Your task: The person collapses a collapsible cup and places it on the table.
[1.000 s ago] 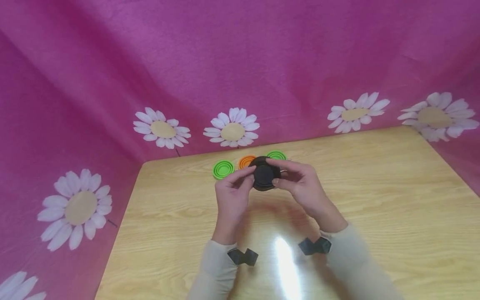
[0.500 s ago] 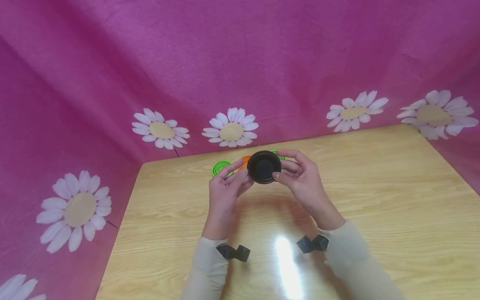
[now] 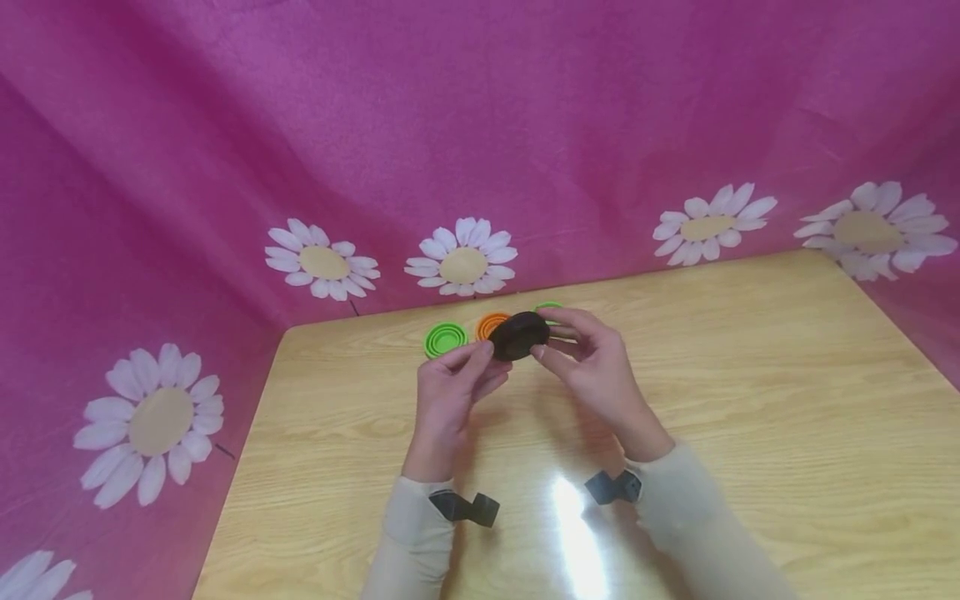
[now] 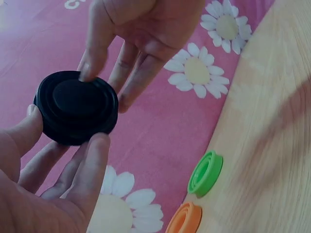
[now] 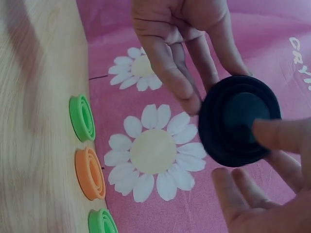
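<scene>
Between both hands a round black collapsible cup (image 3: 519,337) is held in the air, folded flat into rings and tilted. My left hand (image 3: 450,392) pinches its left edge with thumb and fingers. On the opposite edge my right hand (image 3: 600,373) grips it; the right wrist view shows that thumb lying over the face of the black cup (image 5: 240,119). Behind it on the table sit a green collapsed cup (image 3: 446,340), an orange collapsed cup (image 3: 491,325) partly covered by the black one, and a second green cup (image 3: 549,307) mostly hidden by the right hand.
The wood-patterned table (image 3: 337,467) runs back to a pink flowered cloth (image 3: 480,125), which also hangs along the left side. A bright light reflection (image 3: 576,533) shows on the tabletop in front of the hands.
The black cup has turned from facing the head camera to a flatter, tilted angle. The left hand moved slightly left over the second, and its fingers shifted along the rim.
</scene>
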A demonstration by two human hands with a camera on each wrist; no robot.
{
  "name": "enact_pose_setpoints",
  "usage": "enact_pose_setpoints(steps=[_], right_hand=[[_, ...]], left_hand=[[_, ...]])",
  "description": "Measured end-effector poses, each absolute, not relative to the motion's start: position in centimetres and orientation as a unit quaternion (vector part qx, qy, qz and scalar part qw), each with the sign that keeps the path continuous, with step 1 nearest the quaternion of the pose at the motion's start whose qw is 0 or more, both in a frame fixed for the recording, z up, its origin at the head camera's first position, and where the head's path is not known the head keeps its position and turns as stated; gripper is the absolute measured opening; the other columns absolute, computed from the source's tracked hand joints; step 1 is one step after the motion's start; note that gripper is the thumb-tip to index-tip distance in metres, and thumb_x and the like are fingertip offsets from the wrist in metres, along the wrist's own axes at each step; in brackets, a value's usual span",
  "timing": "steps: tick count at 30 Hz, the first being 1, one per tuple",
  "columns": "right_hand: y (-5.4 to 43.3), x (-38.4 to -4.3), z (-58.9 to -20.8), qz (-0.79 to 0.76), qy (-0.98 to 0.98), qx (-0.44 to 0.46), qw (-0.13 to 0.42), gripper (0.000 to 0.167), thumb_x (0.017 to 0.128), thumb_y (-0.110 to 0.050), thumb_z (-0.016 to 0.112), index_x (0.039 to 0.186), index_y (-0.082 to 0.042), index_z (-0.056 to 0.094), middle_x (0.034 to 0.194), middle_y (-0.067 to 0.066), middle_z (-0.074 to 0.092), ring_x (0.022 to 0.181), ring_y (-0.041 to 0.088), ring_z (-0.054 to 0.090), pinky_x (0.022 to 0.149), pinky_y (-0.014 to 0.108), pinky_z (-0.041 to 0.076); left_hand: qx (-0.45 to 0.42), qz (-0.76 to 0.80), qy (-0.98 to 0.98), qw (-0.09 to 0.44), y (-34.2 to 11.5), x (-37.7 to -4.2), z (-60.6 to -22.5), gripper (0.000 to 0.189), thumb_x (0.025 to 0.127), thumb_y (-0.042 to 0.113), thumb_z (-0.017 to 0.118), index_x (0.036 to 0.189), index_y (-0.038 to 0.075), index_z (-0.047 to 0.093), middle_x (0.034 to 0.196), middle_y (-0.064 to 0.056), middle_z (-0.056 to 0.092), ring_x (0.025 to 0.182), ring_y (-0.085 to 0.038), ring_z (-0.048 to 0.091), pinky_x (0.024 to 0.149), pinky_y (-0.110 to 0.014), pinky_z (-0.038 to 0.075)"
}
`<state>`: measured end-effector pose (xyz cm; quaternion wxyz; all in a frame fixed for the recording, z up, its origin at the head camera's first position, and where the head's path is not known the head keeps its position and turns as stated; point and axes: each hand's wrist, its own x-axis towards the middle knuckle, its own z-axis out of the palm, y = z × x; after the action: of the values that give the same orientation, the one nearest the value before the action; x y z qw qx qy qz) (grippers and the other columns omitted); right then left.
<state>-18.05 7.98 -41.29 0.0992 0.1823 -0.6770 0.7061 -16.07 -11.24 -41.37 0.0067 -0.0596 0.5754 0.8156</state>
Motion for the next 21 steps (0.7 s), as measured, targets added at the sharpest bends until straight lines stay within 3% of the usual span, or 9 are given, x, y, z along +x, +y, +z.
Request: enact_pose_setpoints(steps=[6,11,15,21], right_hand=[[7.8,-18.1,-41.0,0.665,-0.727,0.162,0.055,0.047,0.083,-0.011,0.084,0.128,-0.006,0.069,0.123,0.006,0.067,0.112,0.023,0.063,0.101,0.04,0.052],[6.9,-18.9,-41.2,0.625,-0.763,0.158,0.04,0.052,0.077,-0.03,0.09,0.123,-0.015,0.073,0.113,-0.003,0.071,0.109,0.017,0.062,0.099,0.041,0.051],[5.7,-19.7,-41.3,0.615,-0.769,0.168,0.05,0.051,0.073,-0.03,0.093,0.119,-0.015,0.075,0.109,-0.004,0.072,0.105,0.016,0.064,0.095,0.04,0.054],[3.6,-20.9,-41.4,0.599,-0.776,0.184,0.068,0.055,0.071,-0.016,0.094,0.12,-0.007,0.073,0.114,0.002,0.072,0.105,0.017,0.067,0.094,0.042,0.054]], left_hand=[[-0.075,0.81,0.579,-0.057,-11.7,-16.3,-41.7,0.03,0.083,0.0,0.08,0.113,0.0,0.075,0.111,-0.019,0.071,0.096,-0.025,0.072,0.087,-0.038,0.059],[-0.075,0.787,0.604,-0.097,-12.5,-16.6,-41.6,0.037,0.079,-0.007,0.082,0.115,-0.004,0.073,0.109,-0.019,0.072,0.099,-0.024,0.071,0.087,-0.034,0.059],[-0.086,0.765,0.628,-0.114,-13.1,-16.7,-41.4,0.041,0.076,-0.009,0.083,0.115,-0.001,0.074,0.11,-0.018,0.072,0.102,-0.024,0.071,0.085,-0.033,0.059],[-0.114,0.751,0.638,-0.13,-14.0,-16.9,-41.4,0.044,0.075,-0.011,0.083,0.116,0.001,0.074,0.116,-0.017,0.07,0.108,-0.029,0.068,0.084,-0.03,0.059]])
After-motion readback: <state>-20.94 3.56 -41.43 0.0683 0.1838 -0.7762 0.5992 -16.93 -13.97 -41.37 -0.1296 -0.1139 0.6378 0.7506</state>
